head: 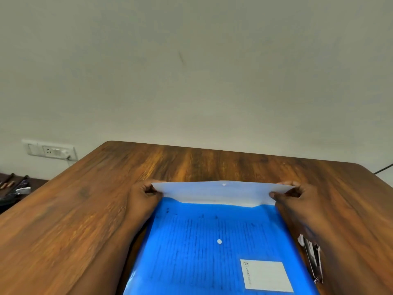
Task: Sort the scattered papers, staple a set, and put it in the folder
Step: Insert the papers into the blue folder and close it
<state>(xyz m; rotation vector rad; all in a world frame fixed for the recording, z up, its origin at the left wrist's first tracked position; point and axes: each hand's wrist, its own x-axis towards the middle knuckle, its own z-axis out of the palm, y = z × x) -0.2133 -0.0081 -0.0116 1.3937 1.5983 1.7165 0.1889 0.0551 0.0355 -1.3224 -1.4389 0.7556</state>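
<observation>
On table (85, 209), folder (202, 241) lengthwise away, flap (223, 191) far, hands (142, 194) (297, 199) pinching.

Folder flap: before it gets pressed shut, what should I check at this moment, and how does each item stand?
1. Papers inside the blue folder: ok, lines of text show through the cover.
2. Staple in the set: cannot tell.
3. Left hand and right hand pinch the flap at its ends: ok.
4. Flap's snap in line with the body's snap: ok.
5. Stapler clear of the folder: not ok, it lies at its right edge.
</observation>
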